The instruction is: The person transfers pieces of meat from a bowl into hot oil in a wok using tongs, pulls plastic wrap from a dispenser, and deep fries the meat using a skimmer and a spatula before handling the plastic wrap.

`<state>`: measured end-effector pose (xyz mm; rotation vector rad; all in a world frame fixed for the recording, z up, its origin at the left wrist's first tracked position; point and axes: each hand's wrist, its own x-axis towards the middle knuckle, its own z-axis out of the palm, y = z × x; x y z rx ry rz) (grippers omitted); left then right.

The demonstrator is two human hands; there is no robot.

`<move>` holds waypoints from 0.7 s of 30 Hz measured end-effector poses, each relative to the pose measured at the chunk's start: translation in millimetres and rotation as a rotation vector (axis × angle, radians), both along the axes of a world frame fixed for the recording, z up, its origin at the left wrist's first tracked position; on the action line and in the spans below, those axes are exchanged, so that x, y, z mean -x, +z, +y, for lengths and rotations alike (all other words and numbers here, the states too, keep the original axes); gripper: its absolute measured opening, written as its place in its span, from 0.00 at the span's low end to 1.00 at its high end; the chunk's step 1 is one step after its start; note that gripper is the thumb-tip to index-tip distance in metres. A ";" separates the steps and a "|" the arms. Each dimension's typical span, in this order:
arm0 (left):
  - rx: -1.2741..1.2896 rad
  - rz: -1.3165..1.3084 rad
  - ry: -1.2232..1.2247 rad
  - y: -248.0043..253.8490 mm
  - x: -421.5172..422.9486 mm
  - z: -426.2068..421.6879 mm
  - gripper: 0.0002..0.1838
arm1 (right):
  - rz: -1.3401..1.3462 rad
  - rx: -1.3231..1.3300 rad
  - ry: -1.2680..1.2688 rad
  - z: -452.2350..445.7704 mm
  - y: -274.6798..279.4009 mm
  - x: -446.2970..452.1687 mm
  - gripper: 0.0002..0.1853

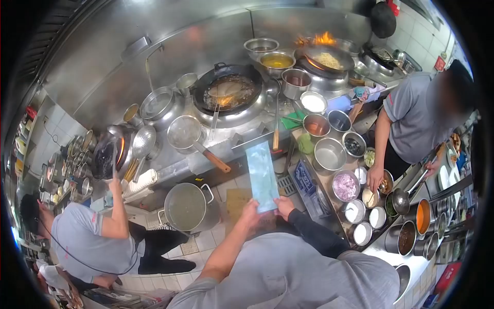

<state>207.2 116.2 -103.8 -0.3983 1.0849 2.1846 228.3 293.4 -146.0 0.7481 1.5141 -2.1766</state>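
Note:
A light blue cloth [261, 172] hangs out flat in front of my body, its far end reaching up near the stove's front edge. My left hand [250, 212] is closed on the cloth's near left corner. Its near right corner is pinched in my right hand [284, 207], where a dark sleeve covers the forearm. Beyond the cloth, a wok [226, 88] of bubbling oil with food in it sits on a burner, and a wire skimmer [213, 123] leans into it. To the left lies a wooden-handled strainer [185, 131] on the steel stove top.
A large stockpot [185, 207] stands on the floor at left. One co-worker [92, 232] works at a wok on the left; another [417, 103] reaches into bowls on the right. Chopped onion [346, 185] fills one bowl. Flames [325, 38] rise behind the far wok [329, 54].

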 end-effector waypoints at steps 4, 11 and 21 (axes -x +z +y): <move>0.358 0.040 -0.094 -25.9 -6.8 -12.3 0.16 | 0.125 -0.338 0.080 -1.5 2.7 -6.1 0.18; 0.452 0.153 -0.206 -28.4 -3.9 2.0 0.12 | 0.332 -0.946 0.267 15.0 -3.8 -13.6 0.21; 0.583 0.217 -0.279 -94.2 7.1 -12.0 0.18 | 0.352 -0.977 0.329 25.2 -21.3 -15.8 0.21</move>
